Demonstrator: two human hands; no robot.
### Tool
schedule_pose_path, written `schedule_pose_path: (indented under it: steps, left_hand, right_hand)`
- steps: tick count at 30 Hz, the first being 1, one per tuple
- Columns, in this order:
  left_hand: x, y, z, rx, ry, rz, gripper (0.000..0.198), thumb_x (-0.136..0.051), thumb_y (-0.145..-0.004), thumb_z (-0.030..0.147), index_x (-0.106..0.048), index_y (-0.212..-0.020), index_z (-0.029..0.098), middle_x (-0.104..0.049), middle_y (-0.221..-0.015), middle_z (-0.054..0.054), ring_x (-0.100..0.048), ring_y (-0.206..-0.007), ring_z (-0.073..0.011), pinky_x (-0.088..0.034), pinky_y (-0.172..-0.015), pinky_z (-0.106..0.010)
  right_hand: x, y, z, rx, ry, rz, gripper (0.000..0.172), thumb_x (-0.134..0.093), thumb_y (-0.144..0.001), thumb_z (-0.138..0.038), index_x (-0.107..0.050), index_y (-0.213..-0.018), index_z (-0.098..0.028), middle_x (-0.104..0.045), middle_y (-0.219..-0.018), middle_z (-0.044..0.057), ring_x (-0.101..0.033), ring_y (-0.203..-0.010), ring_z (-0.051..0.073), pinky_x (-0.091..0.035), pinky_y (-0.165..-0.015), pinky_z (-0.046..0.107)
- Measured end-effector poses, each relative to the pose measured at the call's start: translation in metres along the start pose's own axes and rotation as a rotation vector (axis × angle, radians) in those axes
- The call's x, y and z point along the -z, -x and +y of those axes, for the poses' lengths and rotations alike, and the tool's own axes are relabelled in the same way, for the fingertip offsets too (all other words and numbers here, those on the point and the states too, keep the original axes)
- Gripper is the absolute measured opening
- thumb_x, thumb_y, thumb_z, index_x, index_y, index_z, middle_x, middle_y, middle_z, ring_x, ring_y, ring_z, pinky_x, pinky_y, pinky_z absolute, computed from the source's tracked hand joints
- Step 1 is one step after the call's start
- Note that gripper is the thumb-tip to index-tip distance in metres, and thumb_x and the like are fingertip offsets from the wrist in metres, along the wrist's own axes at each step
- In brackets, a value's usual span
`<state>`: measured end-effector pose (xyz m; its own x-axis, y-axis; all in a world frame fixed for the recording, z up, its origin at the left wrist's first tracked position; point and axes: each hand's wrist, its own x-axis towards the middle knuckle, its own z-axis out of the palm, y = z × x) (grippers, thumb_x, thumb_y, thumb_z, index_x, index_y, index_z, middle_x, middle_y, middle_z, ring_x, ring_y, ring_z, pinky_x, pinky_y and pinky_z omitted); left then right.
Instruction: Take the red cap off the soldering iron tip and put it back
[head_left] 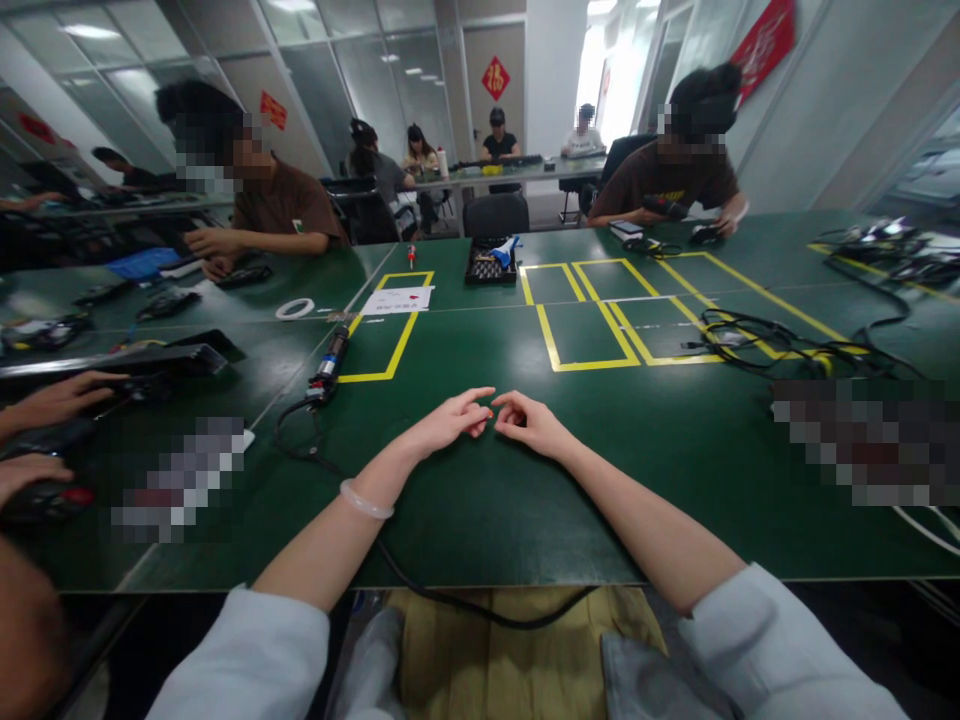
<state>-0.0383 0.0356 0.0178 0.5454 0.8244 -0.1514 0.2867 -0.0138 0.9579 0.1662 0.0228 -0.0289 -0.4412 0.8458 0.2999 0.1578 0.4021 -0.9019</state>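
My left hand (453,421) is over the green table (465,520), index finger stretched forward. Its thumb and other fingers close on a tiny orange-red piece (490,413), too small to name. Close beside it, my right hand (531,422) has its fingers curled in a pinch-like shape; whatever they may hold is hidden. Left of my hands lies a black electric screwdriver (328,362) with a cable running off toward the table's front edge. Ahead is a black case (489,264) with small parts and something blue and white on it.
Yellow tape outlines (592,365) mark the table. A paper sheet (397,300), a white tape roll (295,309) and a red-handled screwdriver (412,256) lie toward the left. Tangled black cables (750,340) spread at right. Co-workers sit across; another person's hands (60,400) are at left.
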Motion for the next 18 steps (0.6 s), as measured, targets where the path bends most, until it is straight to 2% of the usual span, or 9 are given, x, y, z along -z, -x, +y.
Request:
schedule_pose_path:
  steps: [3,6,10,13,18]
  left_hand:
    - [-0.009,-0.001,-0.01,-0.046,-0.012,-0.067,0.067,-0.058,-0.085,0.042,-0.039,-0.142,0.011,-0.055,-0.07,0.002,-0.052,-0.067,-0.0108,-0.042,-0.067,-0.025]
    - [-0.009,-0.004,-0.019,-0.052,0.0,-0.024,0.064,-0.057,-0.086,0.045,-0.041,-0.138,0.011,-0.057,-0.071,0.001,-0.053,-0.066,-0.0107,-0.043,-0.065,-0.025]
    - [-0.009,-0.007,-0.024,-0.011,0.05,0.063,0.048,-0.051,-0.087,0.049,-0.054,-0.116,0.012,-0.06,-0.071,-0.001,-0.054,-0.06,-0.0103,-0.043,-0.059,-0.024]
    - [-0.01,-0.007,-0.025,-0.021,0.055,0.067,0.04,-0.051,-0.087,0.051,-0.056,-0.096,0.013,-0.06,-0.071,-0.002,-0.054,-0.06,-0.0097,-0.044,-0.059,-0.023]
    - [-0.013,-0.005,-0.024,-0.039,0.013,0.051,0.036,-0.054,-0.086,0.05,-0.055,-0.088,0.014,-0.06,-0.073,-0.001,-0.054,-0.062,-0.0094,-0.043,-0.061,-0.023]
  right_hand:
    - [-0.002,0.0,-0.001,0.018,-0.009,-0.042,0.025,-0.063,-0.082,-0.033,-0.058,-0.101,-0.017,-0.064,-0.08,0.001,-0.055,-0.066,0.011,-0.046,-0.067,0.026]
    - [-0.003,0.0,-0.001,0.02,0.005,-0.048,0.018,-0.062,-0.083,-0.032,-0.058,-0.093,-0.017,-0.064,-0.08,0.002,-0.057,-0.069,0.012,-0.047,-0.068,0.026]
    - [-0.002,0.001,-0.001,0.011,0.009,-0.012,0.018,-0.062,-0.083,-0.029,-0.058,-0.096,-0.017,-0.063,-0.08,0.001,-0.056,-0.067,0.011,-0.046,-0.067,0.025]
    - [-0.001,0.001,-0.001,-0.004,0.038,0.021,0.019,-0.061,-0.083,-0.03,-0.058,-0.096,-0.017,-0.061,-0.077,0.0,-0.053,-0.063,0.01,-0.044,-0.063,0.023]
    - [0.0,0.001,-0.001,-0.019,0.073,0.037,0.019,-0.06,-0.083,-0.032,-0.058,-0.095,-0.017,-0.061,-0.075,-0.001,-0.052,-0.062,0.009,-0.043,-0.062,0.022]
